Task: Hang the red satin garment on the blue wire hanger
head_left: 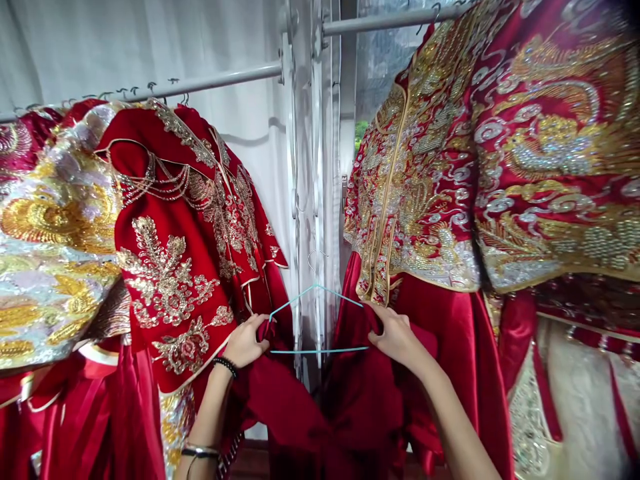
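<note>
A thin light-blue wire hanger (317,313) is held up in the gap between two clothes rails. My left hand (246,341) is closed on its left corner together with a fold of plain red satin cloth (300,413). My right hand (397,333) pinches the hanger's right corner and the same red cloth, which sags down between my forearms. The hanger's hook points upward and rests on nothing. A black bead bracelet sits on my left wrist.
Red jackets with gold embroidery (185,247) hang from a metal rail (210,82) at left. Heavier red and gold beaded garments (500,153) hang from a higher rail (390,19) at right. White curtain and a white frame post (313,167) stand behind.
</note>
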A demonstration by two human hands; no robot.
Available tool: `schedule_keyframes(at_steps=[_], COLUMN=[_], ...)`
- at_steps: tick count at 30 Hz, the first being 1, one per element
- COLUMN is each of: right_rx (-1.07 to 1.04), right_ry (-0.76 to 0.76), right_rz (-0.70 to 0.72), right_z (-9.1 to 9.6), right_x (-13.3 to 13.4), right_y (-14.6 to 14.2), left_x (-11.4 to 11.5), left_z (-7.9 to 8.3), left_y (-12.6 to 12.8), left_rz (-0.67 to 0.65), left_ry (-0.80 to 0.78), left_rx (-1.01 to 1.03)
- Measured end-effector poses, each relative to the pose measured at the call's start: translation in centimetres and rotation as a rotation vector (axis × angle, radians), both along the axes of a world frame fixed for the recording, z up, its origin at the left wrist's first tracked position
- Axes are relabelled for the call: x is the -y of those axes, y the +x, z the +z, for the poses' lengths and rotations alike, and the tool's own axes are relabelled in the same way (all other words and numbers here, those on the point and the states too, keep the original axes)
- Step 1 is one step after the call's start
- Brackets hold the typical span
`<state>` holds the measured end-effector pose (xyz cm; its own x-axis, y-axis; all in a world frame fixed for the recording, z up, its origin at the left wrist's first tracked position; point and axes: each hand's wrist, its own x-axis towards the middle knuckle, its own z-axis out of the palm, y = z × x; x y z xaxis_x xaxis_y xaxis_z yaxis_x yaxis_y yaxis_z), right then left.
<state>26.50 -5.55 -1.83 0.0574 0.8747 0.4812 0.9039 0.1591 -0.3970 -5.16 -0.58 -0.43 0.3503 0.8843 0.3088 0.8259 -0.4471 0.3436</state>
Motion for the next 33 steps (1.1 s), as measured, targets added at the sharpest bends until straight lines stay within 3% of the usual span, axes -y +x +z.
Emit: schedule_keyframes(at_steps=[7,16,19,25,28,33], right_rx=[-0.001,0.083,0.064,-0.026,0.013,0.175], right_ry=[-0.001,0.190,0.215,0.020,-0.056,0.031], right_rz=[0.002,-0.154,-0.138,-0.284,-0.309,-0.519], right_z=[0.0,-1.9,-2.3,-1.9,-1.7,-2.3], right_x=[0.0,-1.0,-1.7,-2.1,-1.9,-1.3], right_y=[0.0,-1.4,-0.7,1.3,0.8,-1.9], left_x=[-1.2,-0.4,-0.4,-0.2,0.3,1.7], left_z=[0.1,-0.1,-0.2,-0.1,-0.3,-1.1], left_y=[-1.2,1.8,1.9,1.4,2.0,4.0], left_rz=[-0.149,0.228,0.251,0.185,0.250,0.455], left_ry=[-0.072,0.057,0.067,0.023,0.084,0.275], left_rx=[0.081,-0.116,-0.158,-0.174,-0.220,-0.269])
